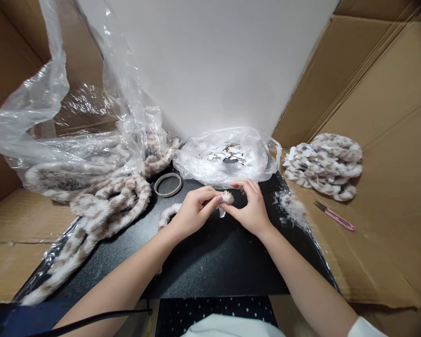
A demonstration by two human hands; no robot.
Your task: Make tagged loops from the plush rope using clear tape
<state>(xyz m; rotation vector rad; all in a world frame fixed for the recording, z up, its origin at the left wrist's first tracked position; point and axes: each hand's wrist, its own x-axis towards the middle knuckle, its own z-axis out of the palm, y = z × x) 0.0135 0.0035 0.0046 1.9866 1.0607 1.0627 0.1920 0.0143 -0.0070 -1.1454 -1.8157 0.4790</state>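
Observation:
Over the middle of the black table (210,262), my left hand (196,210) pinches the end of a white and brown fluffy strip (228,197) between thumb and fingertips. The strip's other part (166,215) shows behind that hand and wrist. My right hand (250,208) faces it with thumb and index finger spread apart; its thumb tip is close to or touching the fluffy end, I cannot tell which. A small white tag-like piece (222,213) hangs just beneath the fingertips.
Plastic-covered fluffy strips (122,203) are heaped at left. A grey ring (167,185) lies near a clear bag (196,161) of scraps. At right are fluff clippings (290,208), a fluffy bundle (326,166) and pink-handled thread snips (335,216) on cardboard (365,262).

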